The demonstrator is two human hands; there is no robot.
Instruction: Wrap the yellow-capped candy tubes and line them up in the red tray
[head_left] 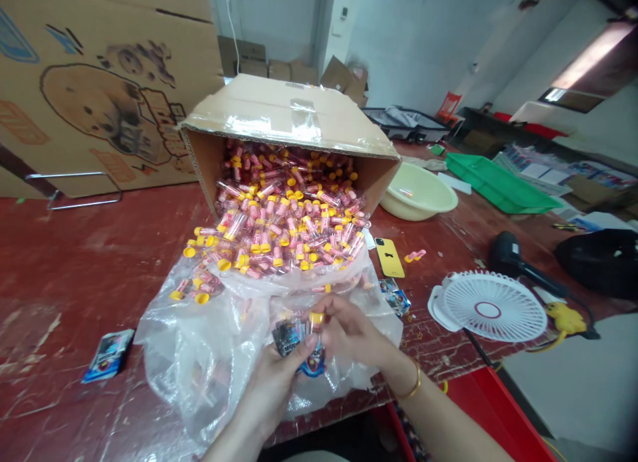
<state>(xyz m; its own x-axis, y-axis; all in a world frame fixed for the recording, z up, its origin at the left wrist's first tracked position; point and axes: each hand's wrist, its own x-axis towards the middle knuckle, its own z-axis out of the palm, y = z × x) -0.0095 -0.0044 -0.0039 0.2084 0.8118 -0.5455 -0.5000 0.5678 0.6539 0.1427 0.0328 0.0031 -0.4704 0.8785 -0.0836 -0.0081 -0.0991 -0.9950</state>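
My left hand (278, 375) grips a small dark-blue printed packet (288, 339), thumb across its front. Beside the packet a clear tube with a yellow cap (316, 318) stands upright, and the fingers of my right hand (349, 329) are closed around its cap end. Whether the tube is partly inside the packet I cannot tell. Just beyond my hands, many pink-filled tubes with yellow caps (279, 229) spill from a cardboard box (294, 113) lying on its side. A clear plastic bag (199, 342) spreads under them and my hands.
Another packet (108, 355) lies on the red table (60, 276) at left, with more packets (395, 296) right of my hands. A yellow phone (389, 257), white fan (491, 308), black handheld device (506, 252), pale basin (419, 195) and green tray (498, 181) stand to the right.
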